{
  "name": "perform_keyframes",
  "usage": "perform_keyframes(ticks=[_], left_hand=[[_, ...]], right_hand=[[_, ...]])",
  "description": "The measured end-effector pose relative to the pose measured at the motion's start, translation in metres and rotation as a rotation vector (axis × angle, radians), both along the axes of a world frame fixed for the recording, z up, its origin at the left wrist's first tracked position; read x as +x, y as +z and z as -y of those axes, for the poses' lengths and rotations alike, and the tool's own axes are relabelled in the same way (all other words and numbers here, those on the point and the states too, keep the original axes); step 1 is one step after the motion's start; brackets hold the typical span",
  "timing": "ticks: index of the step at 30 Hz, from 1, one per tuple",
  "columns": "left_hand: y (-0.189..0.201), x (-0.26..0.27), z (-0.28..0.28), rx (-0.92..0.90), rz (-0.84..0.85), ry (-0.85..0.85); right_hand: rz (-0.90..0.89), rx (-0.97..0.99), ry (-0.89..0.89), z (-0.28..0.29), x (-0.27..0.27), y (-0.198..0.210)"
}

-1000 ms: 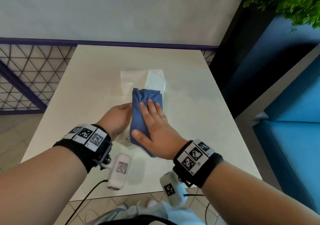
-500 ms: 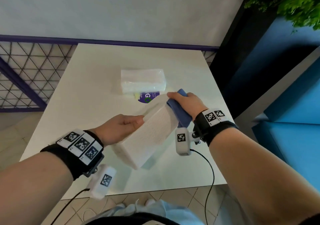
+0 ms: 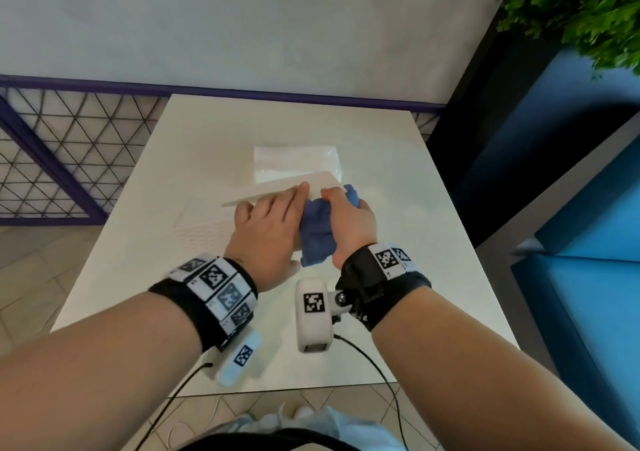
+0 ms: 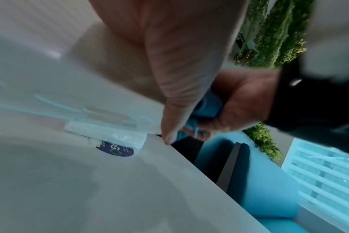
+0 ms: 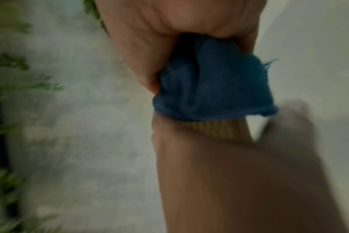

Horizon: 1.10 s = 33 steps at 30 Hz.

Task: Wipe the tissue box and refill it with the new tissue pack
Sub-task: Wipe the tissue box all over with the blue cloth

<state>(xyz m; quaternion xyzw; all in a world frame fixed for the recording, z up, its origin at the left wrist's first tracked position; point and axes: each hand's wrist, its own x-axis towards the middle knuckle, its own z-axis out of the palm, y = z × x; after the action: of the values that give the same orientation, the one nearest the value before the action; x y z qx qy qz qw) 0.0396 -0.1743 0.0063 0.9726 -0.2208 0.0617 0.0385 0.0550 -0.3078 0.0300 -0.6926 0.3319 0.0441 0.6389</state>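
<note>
The white tissue box (image 3: 201, 239) is tilted up on the table (image 3: 415, 277), one long edge raised. My left hand (image 3: 270, 222) lies on its near face with fingers stretched toward the upper edge, thumb spread left. Right beside it, my right hand (image 3: 349, 222) grips a bunched blue cloth (image 3: 317, 232) against the box's right end. The right wrist view shows the cloth (image 5: 209, 85) squeezed in the fist. The new tissue pack (image 3: 294, 163), in clear wrap, lies flat just behind the box; its purple label shows in the left wrist view (image 4: 118, 151).
A blue upholstered bench (image 3: 588, 312) runs along the table's right side, with a green plant (image 3: 588, 7) above it. A purple mesh railing (image 3: 52, 159) stands to the left, and a pale wall behind. Cables hang from both wrist cameras over the near table edge.
My right hand pressed the cloth flat on the box, then moved to its far right end. Now it holds the cloth bunched beside my left hand, which has shifted onto the box's near face.
</note>
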Motion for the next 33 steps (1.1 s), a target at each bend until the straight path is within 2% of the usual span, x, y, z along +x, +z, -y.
perform_keyframes(ticks=[2,4,7,10,12,15,16,18,22,25,29,31,33], left_hand=[[0.001,0.005,0.001,-0.105,0.046,0.064],[0.007,0.011,-0.005,-0.217,-0.024,0.125],[0.013,0.017,-0.025,-0.377,-0.094,0.175],[0.020,0.021,-0.037,-0.453,-0.133,0.195],[0.026,0.021,-0.032,-0.511,-0.151,0.200],[0.034,0.015,-0.021,-0.618,-0.128,0.205],[0.034,0.012,-0.021,-0.663,-0.138,0.215],[0.033,0.009,-0.026,-0.694,-0.146,0.233],[0.028,0.003,-0.032,-0.686,-0.137,0.225],[0.030,0.004,-0.027,-0.738,-0.133,0.197],[0.037,0.006,-0.025,-0.854,-0.126,0.170],[0.037,0.006,-0.027,-0.838,-0.097,0.176],[0.035,0.004,-0.028,-0.820,-0.080,0.172]], right_hand=[[0.052,-0.048,0.060,-0.008,-0.010,0.008],[0.081,-0.090,0.093,0.000,-0.013,0.012],[0.131,-0.136,0.021,0.026,-0.016,0.027],[0.252,-0.128,-0.027,0.033,-0.017,0.048],[0.300,-0.216,0.120,0.017,-0.018,0.055],[0.376,-0.586,0.591,-0.013,-0.024,0.042],[0.409,-0.636,0.653,-0.016,-0.024,0.037],[0.431,-0.609,0.634,-0.007,-0.018,0.030],[0.351,-0.567,0.483,0.012,-0.005,0.022],[0.362,-0.683,0.556,-0.011,-0.018,0.032],[0.499,-0.740,0.712,-0.028,-0.034,0.036],[0.487,-0.684,0.647,-0.013,-0.023,0.031],[0.416,-0.573,0.477,0.006,-0.009,0.030]])
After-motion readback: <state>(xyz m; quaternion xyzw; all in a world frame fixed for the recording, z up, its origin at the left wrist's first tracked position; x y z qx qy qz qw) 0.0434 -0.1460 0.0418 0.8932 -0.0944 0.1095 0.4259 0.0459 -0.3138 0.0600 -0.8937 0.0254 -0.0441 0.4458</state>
